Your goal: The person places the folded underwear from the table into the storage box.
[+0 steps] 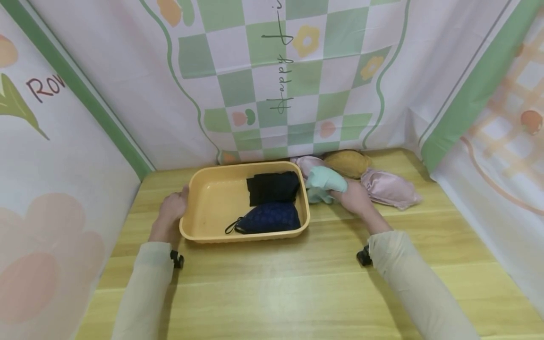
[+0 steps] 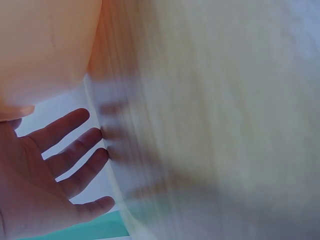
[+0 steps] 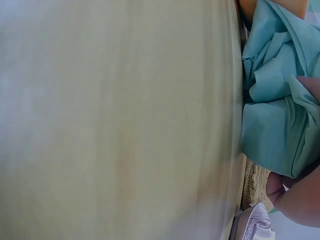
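Partly, mint cloth (image 1: 326, 177) hides the right hand (image 1: 356, 197) gripping it; the left hand (image 1: 173, 206) spreads straight fingers (image 2: 75, 149).

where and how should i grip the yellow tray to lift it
Probably by the rim of both short ends, one hand from each side, as the yellow tray is oblong. The navy pouch and black bundle sit toward its right, so that end likely needs firmer support; the teal cloth close beside it is best moved first.
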### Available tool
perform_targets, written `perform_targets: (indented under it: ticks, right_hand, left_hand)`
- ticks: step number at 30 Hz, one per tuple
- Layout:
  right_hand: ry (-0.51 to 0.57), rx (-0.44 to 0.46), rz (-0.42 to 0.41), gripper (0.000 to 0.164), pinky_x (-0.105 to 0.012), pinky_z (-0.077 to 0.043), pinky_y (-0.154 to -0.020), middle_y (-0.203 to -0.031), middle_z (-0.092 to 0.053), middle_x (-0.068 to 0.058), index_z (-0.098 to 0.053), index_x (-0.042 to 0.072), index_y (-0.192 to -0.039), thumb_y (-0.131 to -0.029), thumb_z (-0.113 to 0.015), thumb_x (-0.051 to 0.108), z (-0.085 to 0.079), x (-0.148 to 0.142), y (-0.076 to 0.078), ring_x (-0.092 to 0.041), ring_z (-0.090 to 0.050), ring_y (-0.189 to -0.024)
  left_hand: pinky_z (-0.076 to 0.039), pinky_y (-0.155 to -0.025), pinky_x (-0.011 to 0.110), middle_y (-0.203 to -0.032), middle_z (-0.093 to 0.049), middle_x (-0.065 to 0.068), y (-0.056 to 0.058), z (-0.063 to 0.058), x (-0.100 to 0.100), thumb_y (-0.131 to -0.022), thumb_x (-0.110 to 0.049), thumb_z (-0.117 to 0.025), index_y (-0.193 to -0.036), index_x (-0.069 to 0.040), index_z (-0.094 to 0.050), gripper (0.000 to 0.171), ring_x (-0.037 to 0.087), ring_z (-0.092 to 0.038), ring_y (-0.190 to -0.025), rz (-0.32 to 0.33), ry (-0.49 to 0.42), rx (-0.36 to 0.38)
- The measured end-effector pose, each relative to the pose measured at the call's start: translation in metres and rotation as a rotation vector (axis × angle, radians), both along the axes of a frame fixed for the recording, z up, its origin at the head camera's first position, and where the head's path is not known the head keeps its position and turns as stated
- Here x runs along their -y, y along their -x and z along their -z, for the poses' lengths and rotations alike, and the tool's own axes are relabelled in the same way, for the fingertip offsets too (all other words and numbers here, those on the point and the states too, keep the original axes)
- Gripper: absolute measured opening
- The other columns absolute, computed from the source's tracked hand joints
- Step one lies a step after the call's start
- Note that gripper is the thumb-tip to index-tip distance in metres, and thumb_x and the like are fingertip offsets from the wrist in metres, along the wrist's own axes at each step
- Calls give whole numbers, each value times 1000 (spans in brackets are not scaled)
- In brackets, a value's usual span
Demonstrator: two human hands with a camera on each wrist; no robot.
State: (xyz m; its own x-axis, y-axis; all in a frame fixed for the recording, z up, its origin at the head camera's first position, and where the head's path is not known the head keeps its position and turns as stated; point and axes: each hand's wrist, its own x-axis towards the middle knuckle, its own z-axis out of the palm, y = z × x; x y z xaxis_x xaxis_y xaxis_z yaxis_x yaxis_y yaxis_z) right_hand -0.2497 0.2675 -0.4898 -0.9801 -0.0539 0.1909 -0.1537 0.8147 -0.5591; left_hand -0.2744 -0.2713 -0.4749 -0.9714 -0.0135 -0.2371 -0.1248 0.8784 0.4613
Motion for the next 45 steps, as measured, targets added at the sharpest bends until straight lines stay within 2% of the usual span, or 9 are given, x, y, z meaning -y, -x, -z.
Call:
perform_targets:
  ticks: [7,15,23,29,37,45]
  right_hand:
    - [85,0,20,39,-58,-50,-91,-115,-70,-25,-66,1,-117,-93,-68,32,-5,1,0,-43,-64,-105]
    - [131,-56,14,33,-55,-51,-87,-111,-71,-22,-67,3,-113,-92,-69,29,-7,1,3,-38,-64,-98]
    - [126,-111,22,33,-57,-51,-86,-106,-71,-25,-67,0,-106,-91,-69,30,-14,2,3,-42,-65,-96]
    - [144,-77,55,37,-57,-50,-89,-108,-71,-25,-67,0,-108,-92,-68,33,-22,3,0,-42,-64,-100]
    - [184,-65,56,47,-59,-48,-96,-119,-68,-27,-63,-1,-124,-92,-69,33,-28,5,-1,-44,-62,-110]
    - [199,-38,74,49,-56,-49,-93,-119,-68,-24,-64,1,-122,-91,-69,39,-36,9,-3,-41,-63,-108]
  left_hand:
    - [-30,-117,62,-148,-41,36,1,-1,-1,-101,-60,6,-146,9,-40,94,55,-39,-137,-10,-10,28]
    - [-30,-117,63,-148,-42,35,2,0,-1,-102,-57,4,-145,8,-42,91,55,-40,-136,0,0,8]
    - [-31,-117,63,-147,-43,36,2,0,-2,-102,-56,5,-144,9,-44,91,55,-40,-136,7,4,-6]
    - [-32,-116,63,-146,-44,36,2,-1,-3,-102,-57,5,-143,10,-45,93,55,-41,-135,1,1,-15]
    - [-30,-117,62,-149,-41,36,2,-2,-1,-101,-59,5,-146,9,-41,93,55,-39,-137,-9,-4,5]
    - [-27,-119,62,-150,-38,36,-1,-2,-2,-102,-57,4,-147,9,-38,91,55,-36,-139,-9,-11,20]
